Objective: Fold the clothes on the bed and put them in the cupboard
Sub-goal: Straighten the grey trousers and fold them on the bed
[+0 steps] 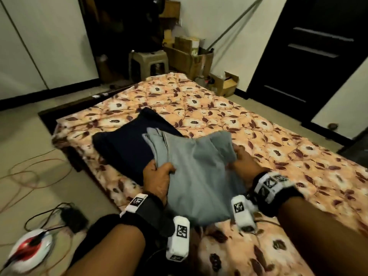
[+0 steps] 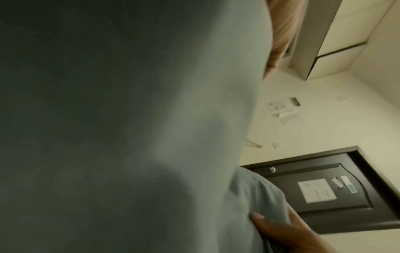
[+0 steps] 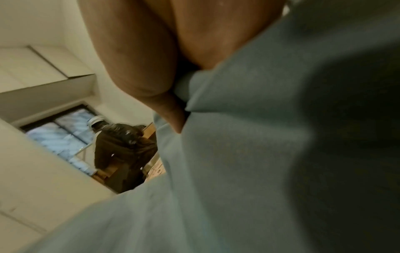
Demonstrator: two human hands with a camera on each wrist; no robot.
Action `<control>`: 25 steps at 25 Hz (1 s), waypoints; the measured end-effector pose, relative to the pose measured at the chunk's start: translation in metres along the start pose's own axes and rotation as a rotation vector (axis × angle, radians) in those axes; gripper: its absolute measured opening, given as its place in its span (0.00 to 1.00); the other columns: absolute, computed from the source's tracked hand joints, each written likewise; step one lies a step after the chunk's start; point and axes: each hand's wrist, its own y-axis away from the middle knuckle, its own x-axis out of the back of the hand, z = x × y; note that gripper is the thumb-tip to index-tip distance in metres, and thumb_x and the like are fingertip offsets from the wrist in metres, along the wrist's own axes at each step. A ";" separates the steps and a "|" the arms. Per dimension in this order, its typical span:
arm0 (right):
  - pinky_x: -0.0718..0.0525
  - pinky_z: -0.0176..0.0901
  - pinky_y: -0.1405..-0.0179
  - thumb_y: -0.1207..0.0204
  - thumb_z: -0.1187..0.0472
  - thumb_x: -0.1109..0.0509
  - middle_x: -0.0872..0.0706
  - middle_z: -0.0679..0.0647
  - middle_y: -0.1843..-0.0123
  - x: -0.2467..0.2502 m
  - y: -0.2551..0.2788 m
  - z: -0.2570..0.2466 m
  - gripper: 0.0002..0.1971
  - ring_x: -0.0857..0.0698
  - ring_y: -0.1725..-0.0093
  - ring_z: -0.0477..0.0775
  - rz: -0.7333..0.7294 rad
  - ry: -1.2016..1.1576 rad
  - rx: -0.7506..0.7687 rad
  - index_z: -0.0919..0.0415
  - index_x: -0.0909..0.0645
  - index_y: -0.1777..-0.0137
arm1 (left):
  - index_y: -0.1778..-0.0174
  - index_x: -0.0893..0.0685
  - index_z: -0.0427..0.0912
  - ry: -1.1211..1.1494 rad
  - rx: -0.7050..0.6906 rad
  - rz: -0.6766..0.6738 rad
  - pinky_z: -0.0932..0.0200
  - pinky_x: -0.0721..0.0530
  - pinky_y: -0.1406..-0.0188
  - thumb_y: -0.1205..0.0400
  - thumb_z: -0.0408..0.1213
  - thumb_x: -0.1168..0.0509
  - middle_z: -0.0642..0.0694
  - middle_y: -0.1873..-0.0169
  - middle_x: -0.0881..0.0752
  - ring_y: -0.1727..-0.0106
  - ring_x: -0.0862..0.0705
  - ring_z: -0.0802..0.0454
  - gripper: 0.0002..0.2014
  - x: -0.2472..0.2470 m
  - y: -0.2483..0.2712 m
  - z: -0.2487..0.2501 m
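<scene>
1. Flowered bed (image 1: 229, 108) beside pale cupboard doors (image 1: 39, 46).
2. Left hand (image 1: 157, 180) grips the grey garment (image 1: 199, 176) at its left edge.
3. Right hand (image 1: 242, 158) grips its right edge.
4. Navy garment (image 1: 123, 144) lies folded on the bed, partly beneath the grey one.

**Dim, warm, soft feed**

My head view is dim, yellowish indoor light, soft throughout, lines bowing at the edges. Both wrist views are blurred: the grey garment (image 2: 129, 119) fills them close-up, out of focus, shaded dark on one side.
</scene>
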 end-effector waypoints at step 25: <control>0.48 0.63 0.21 0.17 0.41 0.42 0.37 0.49 0.17 -0.175 -0.174 0.049 0.30 0.44 0.17 0.59 -0.308 1.018 0.275 0.46 0.41 0.17 | 0.20 0.38 0.53 -1.615 -0.395 -0.129 0.39 0.27 0.30 0.23 0.45 0.34 0.43 0.24 0.31 0.26 0.30 0.37 0.35 0.075 -0.215 -0.019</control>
